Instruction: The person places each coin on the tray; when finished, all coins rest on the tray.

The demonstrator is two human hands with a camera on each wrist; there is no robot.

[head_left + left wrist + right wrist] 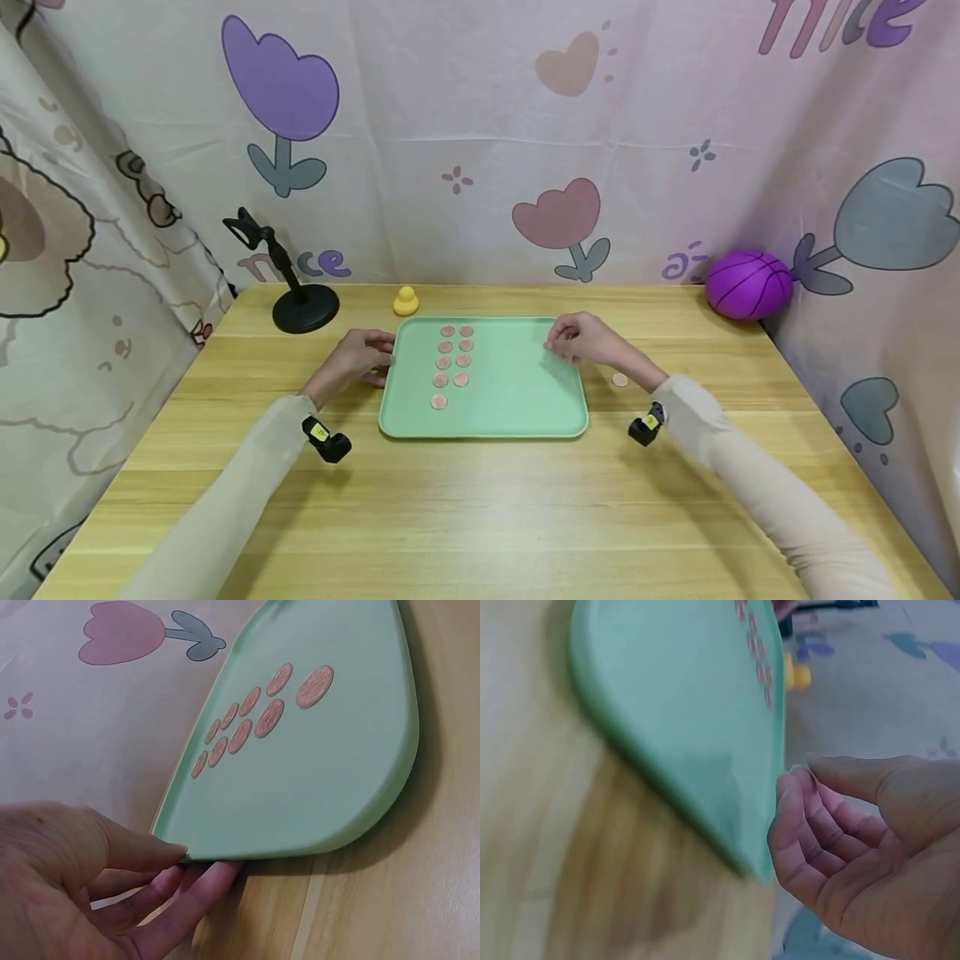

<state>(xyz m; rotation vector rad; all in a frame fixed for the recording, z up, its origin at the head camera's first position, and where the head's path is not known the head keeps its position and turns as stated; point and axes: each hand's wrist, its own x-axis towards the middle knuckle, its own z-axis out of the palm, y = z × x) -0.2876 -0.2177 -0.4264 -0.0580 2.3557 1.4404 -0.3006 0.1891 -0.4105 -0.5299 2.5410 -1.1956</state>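
Note:
A pale green tray lies on the wooden table with two columns of copper-coloured coins on its left half. My left hand pinches the tray's left edge; in the left wrist view, its thumb is on the rim and the fingers reach below it. Over the tray's upper right corner is my right hand, fingers curled and thumb near the index fingertip. Whether a coin sits between those fingertips cannot be made out. One loose coin lies on the table right of the tray, near the right wrist.
Behind the tray's left corner sits a yellow rubber duck. A black stand with a clip stands at the back left, and a purple ball at the back right corner. Printed cloth hangs behind the table.

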